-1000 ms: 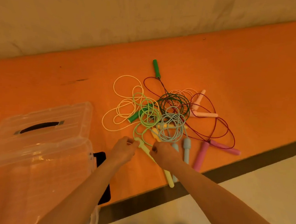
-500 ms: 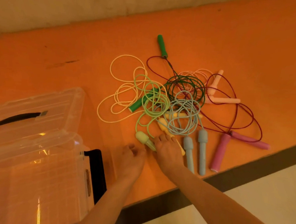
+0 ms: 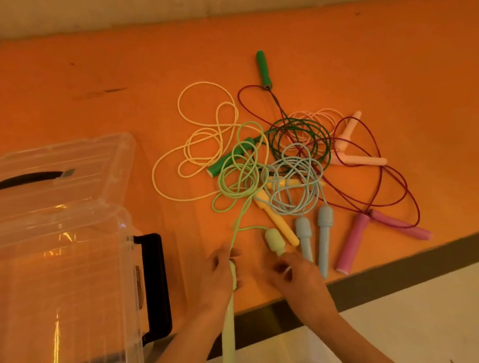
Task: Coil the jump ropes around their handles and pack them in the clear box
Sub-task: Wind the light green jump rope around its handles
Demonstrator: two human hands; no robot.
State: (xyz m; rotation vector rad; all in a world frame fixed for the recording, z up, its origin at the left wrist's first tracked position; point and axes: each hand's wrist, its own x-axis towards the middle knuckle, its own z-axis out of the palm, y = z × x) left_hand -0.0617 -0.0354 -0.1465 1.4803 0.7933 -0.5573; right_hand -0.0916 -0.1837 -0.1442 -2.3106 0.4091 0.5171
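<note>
Two pale green handles: my left hand grips one; my right hand pinches the other; cord tangled on the bench.

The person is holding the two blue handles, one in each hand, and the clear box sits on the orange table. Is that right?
Not quite. In the head view the left hand and right hand each hold a light green handle, not blue. The two blue handles lie untouched on the orange table. The clear box does sit on it.
</note>
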